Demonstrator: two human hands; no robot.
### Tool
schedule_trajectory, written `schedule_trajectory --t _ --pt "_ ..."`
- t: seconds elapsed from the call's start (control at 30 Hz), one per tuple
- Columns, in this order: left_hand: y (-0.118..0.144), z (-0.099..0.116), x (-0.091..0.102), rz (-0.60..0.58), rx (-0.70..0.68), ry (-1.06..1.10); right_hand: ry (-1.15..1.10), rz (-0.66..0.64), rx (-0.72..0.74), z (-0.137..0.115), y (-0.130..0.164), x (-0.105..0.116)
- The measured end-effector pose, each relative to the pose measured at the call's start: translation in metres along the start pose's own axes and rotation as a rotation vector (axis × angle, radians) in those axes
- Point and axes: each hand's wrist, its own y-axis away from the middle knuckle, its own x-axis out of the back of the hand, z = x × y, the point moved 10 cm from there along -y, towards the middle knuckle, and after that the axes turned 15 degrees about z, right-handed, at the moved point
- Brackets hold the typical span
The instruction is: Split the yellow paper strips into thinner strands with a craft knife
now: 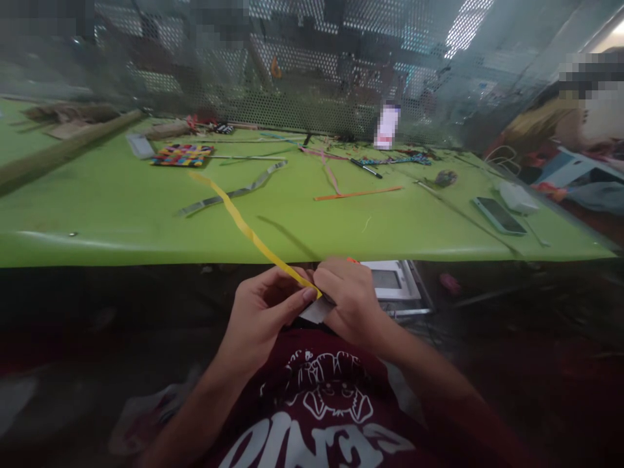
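Note:
A long yellow strip (249,233) runs from over the green tabletop down to my hands. My left hand (266,302) pinches it near its lower end between thumb and fingers. My right hand (348,292) is closed in a fist against that same end, touching or nearly touching my left fingers. A small orange tip (353,260) shows just above the right fist; what it belongs to is hidden. Below the fingers, a whitish flat piece (314,312) is partly covered by the hands. Both hands are in front of the table edge, above my lap.
On the green table (121,208) lie a grey strip (238,192), an orange strip (358,194), a pen (366,169), a colourful woven piece (182,155) and a phone (498,216). A perforated metal panel (302,97) stands behind. Another person's arm (592,194) is at the right.

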Motion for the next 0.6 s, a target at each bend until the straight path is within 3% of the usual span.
schedule_trajectory --t 0.6 --pt "0.0011 0.0003 0.0013 0.025 0.013 -0.013 -0.024 -0.008 -0.021 0.0002 -0.0005 0.0003"
